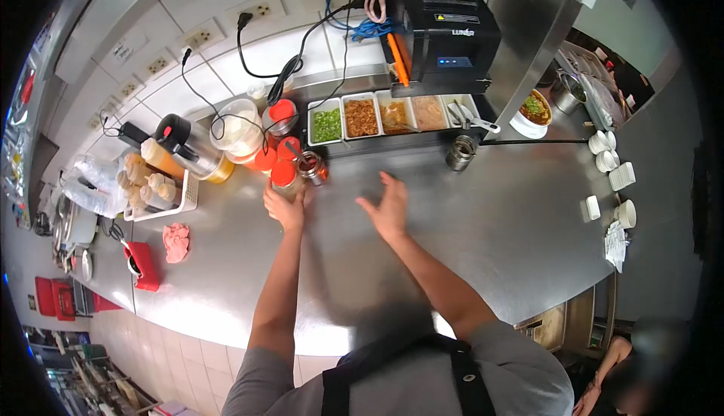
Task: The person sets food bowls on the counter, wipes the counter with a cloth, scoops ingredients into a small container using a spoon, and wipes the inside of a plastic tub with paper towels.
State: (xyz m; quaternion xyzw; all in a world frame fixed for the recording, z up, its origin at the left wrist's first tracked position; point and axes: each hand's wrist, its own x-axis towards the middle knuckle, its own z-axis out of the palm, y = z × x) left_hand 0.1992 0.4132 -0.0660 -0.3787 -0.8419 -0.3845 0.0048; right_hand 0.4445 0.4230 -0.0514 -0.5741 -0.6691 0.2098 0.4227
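Note:
My left hand [284, 206] is wrapped round a clear jar with an orange-red lid [284, 174], which stands on the steel counter. Right beside it is an open glass jar of dark red sauce [313, 168] with a spoon handle sticking out. Several more red-lidded jars [282, 114] crowd behind. Over the counter to the right, my right hand [388, 206] is empty, thumb and fingers apart. Beyond it, a tray row holds chopped green onion [326, 125], brown crumbly topping [360, 118] and other toppings. A small glass jar [461, 153] stands farther right.
A white basket of squeeze bottles [162, 197], a steel jug [192, 150], a pink cloth [176, 242] and a red holder [142, 267] are on the left. A black printer [443, 31] sits at the back. White cups [606, 161] line the right edge; another person [611, 371] is at lower right.

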